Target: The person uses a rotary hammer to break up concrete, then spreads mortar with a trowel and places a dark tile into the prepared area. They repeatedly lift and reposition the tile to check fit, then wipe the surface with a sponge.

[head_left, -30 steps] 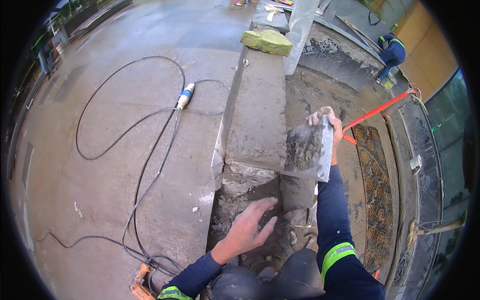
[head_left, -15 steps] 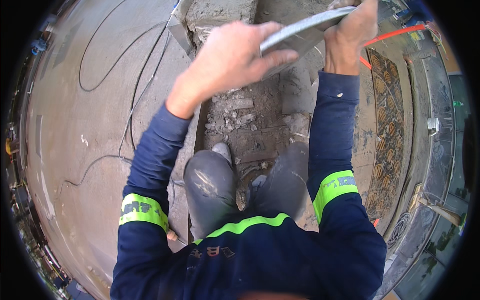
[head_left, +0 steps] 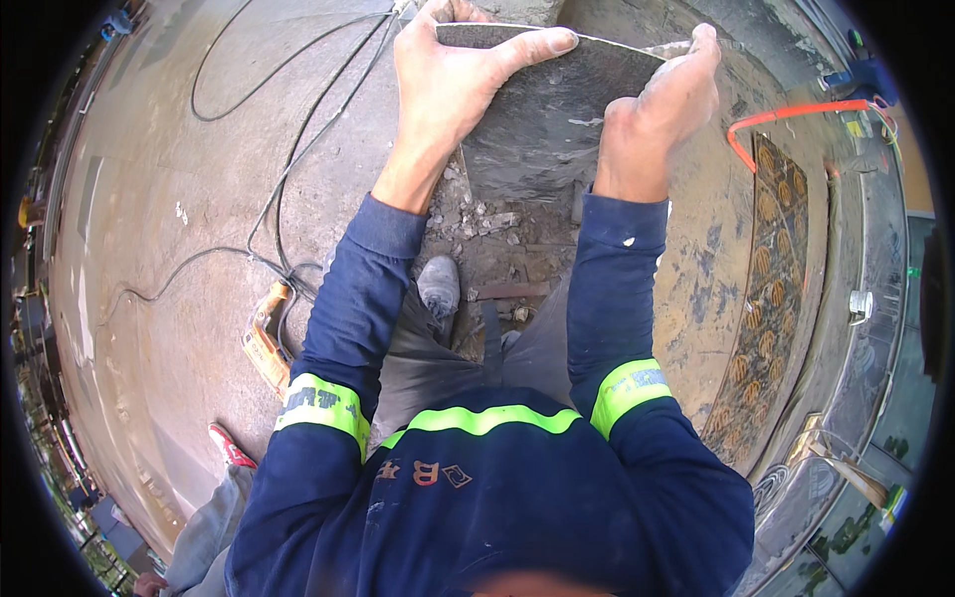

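A dark grey stone slab (head_left: 542,124) with a thin pale upper edge is between my two hands, its rough face tilted toward me. My left hand (head_left: 453,85) grips its left end, thumb stretched along the face and fingers curled over the top edge. At its right end my right hand (head_left: 665,104) is closed round the edge, the fingertips partly hidden. The slab covers part of the trench of broken rubble (head_left: 482,224) below.
An orange power tool (head_left: 264,343) lies on the concrete left of my arm, with black cables (head_left: 284,179) around it. Another person's red shoe (head_left: 231,445) is at lower left. A patterned strip (head_left: 771,289) and an orange hose (head_left: 796,114) lie on the right.
The slab has swung from tilted to nearly level, its broad face now toward me. Both hands moved with it, the left to a firmer hold. The other person's leg has come into view.
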{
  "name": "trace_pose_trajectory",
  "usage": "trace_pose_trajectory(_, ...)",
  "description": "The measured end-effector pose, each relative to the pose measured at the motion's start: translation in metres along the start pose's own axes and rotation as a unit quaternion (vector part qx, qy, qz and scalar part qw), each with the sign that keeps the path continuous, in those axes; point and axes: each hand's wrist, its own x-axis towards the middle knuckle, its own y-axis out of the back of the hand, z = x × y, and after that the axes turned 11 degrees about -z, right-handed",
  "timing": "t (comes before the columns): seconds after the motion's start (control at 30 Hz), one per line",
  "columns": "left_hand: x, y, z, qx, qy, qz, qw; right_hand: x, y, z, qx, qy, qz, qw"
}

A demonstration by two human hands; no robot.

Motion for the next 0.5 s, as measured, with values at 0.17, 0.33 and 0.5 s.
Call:
trace_pose_trajectory(0.17,0.037,0.027,-0.03,-0.004,-0.042,-0.007,0.999,0.02,0.012,0.038,-0.034,0.095,-0.019,0.995)
trace_pose_trajectory(0.33,0.062,0.042,-0.077,-0.057,0.0,0.01,0.998,0.021,0.032,0.094,-0.036,0.113,-0.038,0.992)
trace_pose_trajectory(0.5,0.065,0.05,-0.11,0.048,-0.036,-0.006,0.998,0.02,0.041,0.125,-0.028,0.138,0.017,0.99)
